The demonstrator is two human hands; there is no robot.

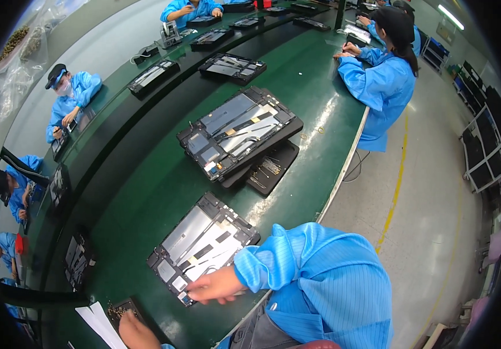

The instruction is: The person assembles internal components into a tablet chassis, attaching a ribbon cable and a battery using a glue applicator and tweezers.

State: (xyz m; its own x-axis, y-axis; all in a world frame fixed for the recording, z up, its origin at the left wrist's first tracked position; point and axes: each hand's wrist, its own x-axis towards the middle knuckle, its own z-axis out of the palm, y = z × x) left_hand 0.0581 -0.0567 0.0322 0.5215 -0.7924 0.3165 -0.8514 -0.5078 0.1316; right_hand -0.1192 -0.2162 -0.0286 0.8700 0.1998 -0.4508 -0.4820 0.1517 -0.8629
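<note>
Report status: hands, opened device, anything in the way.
Left hand at dark tray of small parts; right hand at opened device. It lies on green bench. Partly hidden by that hand; second opened device beyond.

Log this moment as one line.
left hand: at small-parts tray; right hand: at corner of open device; beyond: stacked device

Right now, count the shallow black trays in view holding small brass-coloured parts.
2: one shallow black tray at the left hand, another partly beneath the stacked black rectangular devices. Others may be hidden.
</note>
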